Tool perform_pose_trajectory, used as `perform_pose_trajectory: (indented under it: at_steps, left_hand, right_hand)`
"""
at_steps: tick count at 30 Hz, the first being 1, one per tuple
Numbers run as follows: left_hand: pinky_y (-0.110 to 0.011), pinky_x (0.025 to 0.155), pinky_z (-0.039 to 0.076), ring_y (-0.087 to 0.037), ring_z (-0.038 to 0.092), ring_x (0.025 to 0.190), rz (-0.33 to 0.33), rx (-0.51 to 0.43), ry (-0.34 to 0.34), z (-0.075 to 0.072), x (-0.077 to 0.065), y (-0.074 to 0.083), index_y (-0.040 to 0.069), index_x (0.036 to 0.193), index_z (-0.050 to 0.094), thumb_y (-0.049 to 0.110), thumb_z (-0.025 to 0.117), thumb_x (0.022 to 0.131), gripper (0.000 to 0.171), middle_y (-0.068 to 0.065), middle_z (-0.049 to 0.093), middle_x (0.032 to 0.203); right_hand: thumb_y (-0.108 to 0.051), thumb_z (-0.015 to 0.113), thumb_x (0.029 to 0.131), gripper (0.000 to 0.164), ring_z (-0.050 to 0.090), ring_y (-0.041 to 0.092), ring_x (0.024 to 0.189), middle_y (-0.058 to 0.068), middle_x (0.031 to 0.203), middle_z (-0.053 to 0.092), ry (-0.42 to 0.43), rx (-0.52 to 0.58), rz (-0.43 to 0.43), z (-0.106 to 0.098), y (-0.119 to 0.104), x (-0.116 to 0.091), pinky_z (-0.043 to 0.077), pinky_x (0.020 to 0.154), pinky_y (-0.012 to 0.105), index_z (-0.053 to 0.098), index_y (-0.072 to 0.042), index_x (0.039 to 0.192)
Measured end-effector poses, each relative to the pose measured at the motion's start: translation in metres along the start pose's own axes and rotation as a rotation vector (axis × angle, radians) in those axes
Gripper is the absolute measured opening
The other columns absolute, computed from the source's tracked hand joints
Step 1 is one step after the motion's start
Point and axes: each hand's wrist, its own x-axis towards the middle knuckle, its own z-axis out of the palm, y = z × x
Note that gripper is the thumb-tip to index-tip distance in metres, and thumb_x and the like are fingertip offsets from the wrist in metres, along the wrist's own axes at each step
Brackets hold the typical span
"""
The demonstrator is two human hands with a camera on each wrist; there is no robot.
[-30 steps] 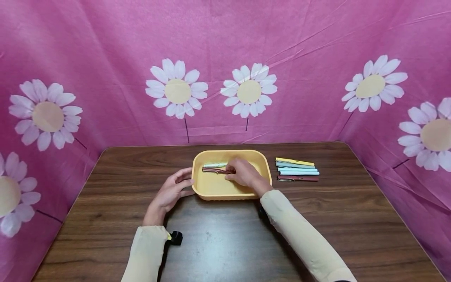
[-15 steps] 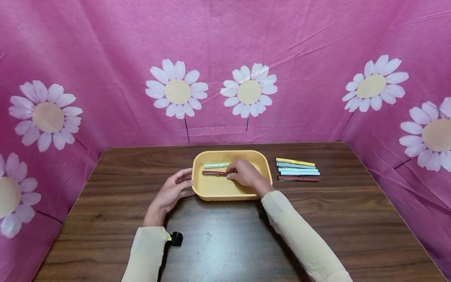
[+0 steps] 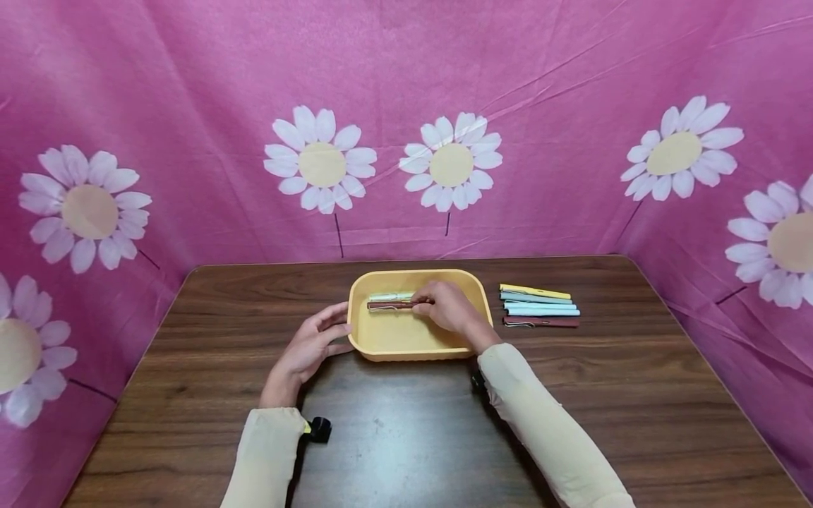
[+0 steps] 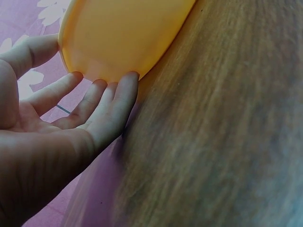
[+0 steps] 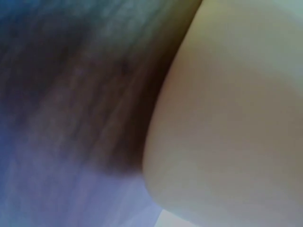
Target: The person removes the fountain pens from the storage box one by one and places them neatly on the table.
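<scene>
In the head view a yellow rectangular box (image 3: 419, 346) stands near the table's far edge. My left hand (image 3: 312, 344) touches its left end, the fingertips (image 4: 129, 78) against the outer wall with fingers extended. Inside the box, my right hand (image 3: 449, 307) pinches the right end of a dark red pen (image 3: 389, 306) with a metal clip. The pen lies roughly level, just in front of a pale green pen (image 3: 387, 296). My hand hides the right ends of both pens. The right wrist view is a blur with a large pale surface.
To the right of the box lie several pens side by side on the wooden table (image 3: 635, 395): a yellow pen (image 3: 535, 291), blue-toned pens (image 3: 541, 310) and another dark red pen (image 3: 541, 322). A pink flowered cloth (image 3: 546, 212) hangs behind the table and at its sides.
The dark red pen first moves a little toward me, then back up close beside the pale green pen, with my right hand following. My left hand stays at the box's end.
</scene>
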Motion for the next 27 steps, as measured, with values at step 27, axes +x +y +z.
perform_pose_trajectory:
  at_steps: [27]
  left_hand:
    - [-0.039, 0.09, 0.059, -0.031, 0.057, 0.119, 0.002, 0.004, 0.016, 0.003, 0.002, -0.001, -0.005, 0.152, 0.036, -0.001, 0.056, 0.1, 0.056, -0.029, 0.041, 0.148]
  right_hand:
    - [-0.007, 0.077, 0.09, 0.015, 0.066, 0.028, 0.098, 0.007, 0.101, 0.074, 0.18, 0.038, -0.111, -0.039, 0.014, -0.034, 0.055, 0.089, 0.046, 0.079, -0.005, 0.104]
